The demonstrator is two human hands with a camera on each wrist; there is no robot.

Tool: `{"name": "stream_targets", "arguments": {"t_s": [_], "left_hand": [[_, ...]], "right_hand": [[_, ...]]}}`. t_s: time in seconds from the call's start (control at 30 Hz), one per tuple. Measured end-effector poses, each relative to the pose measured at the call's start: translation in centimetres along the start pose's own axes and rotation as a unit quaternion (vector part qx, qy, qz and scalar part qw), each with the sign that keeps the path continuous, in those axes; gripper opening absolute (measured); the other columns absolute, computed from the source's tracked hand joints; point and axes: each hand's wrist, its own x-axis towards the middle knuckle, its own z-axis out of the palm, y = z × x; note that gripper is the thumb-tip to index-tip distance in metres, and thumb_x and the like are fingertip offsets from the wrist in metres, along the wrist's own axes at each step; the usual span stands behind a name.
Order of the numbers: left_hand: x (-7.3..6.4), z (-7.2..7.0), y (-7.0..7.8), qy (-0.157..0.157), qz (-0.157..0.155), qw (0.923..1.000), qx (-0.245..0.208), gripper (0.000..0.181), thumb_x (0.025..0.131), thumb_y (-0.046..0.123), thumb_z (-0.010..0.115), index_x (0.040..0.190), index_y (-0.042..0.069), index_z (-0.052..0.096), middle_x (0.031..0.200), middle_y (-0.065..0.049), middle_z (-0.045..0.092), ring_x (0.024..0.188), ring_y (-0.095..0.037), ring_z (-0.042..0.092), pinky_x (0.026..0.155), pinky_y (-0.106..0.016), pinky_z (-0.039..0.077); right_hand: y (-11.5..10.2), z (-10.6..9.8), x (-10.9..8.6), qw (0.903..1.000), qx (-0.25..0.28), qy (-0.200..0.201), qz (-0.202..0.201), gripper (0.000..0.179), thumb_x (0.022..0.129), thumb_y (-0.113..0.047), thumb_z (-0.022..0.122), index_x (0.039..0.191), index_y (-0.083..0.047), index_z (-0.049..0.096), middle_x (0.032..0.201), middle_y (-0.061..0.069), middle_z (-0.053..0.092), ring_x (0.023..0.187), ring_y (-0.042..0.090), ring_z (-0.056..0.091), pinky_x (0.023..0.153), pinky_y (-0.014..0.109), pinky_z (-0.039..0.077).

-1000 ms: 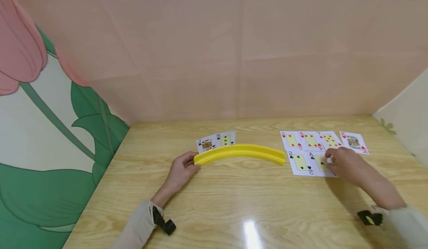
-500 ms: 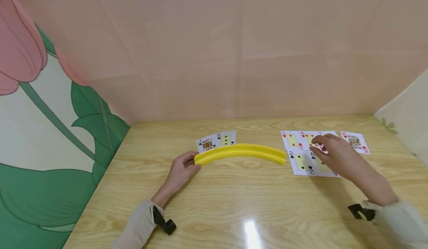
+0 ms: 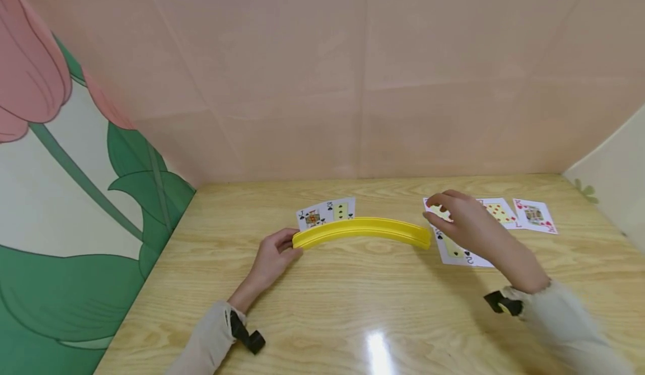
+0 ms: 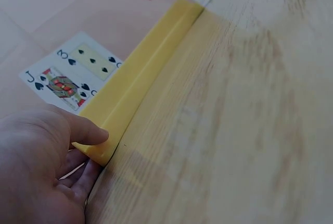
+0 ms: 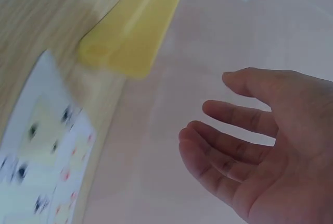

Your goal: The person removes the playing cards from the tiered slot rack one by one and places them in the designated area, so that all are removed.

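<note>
My left hand (image 3: 269, 257) grips the left end of a curved yellow card holder (image 3: 360, 228), thumb on the near side in the left wrist view. Standing in its slot are a jack of spades (image 4: 62, 86) and a three of spades (image 4: 89, 60), side by side. My right hand (image 3: 468, 221) hovers over the laid-out cards near the holder's right end. Its fingers are loosely bent with nothing between them, as the right wrist view shows. Beneath it lies a two of spades (image 3: 453, 250), partly covered; other cards there are hidden by the hand.
A seven of diamonds (image 3: 500, 212) and a red face card (image 3: 534, 216) lie face up at the right. The wooden table (image 3: 322, 308) meets a pinkish covered wall (image 3: 302, 84) at the back. A tulip-patterned panel (image 3: 75, 196) stands at the left.
My right hand has moved left across the cards, from over the ace of spades to beside the holder's right end. The left hand, holder and standing cards have stayed put.
</note>
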Motion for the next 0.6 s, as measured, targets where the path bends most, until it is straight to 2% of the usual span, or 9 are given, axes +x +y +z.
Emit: {"name": "stream_targets", "arguments": {"t_s": [0.33, 0.6], "left_hand": [[0.0, 0.0, 0.2, 0.004, 0.000, 1.0000, 0.005, 0.036, 0.087, -0.004, 0.072, 0.121, 0.004, 0.068, 0.122, -0.010, 0.066, 0.109, -0.022, 0.065, 0.094, -0.028, 0.054], [-0.1, 0.2, 0.5, 0.002, -0.008, 1.0000, 0.001, 0.036, 0.087, -0.005, 0.071, 0.121, 0.005, 0.068, 0.122, -0.010, 0.066, 0.108, -0.021, 0.065, 0.092, -0.026, 0.055]], "right_hand": [[-4.4, 1.3, 4.4, 0.9960, 0.085, -0.026, -0.002, 0.027, 0.098, -0.017, 0.065, 0.120, -0.002, 0.065, 0.116, 0.013, 0.067, 0.093, 0.025, 0.065, 0.077, 0.044, 0.059], [-6.6, 2.9, 7.1, 0.9906, 0.134, -0.027, -0.010, 0.028, 0.096, -0.014, 0.067, 0.121, -0.001, 0.065, 0.110, 0.011, 0.068, 0.092, 0.021, 0.064, 0.077, 0.036, 0.060]]}}
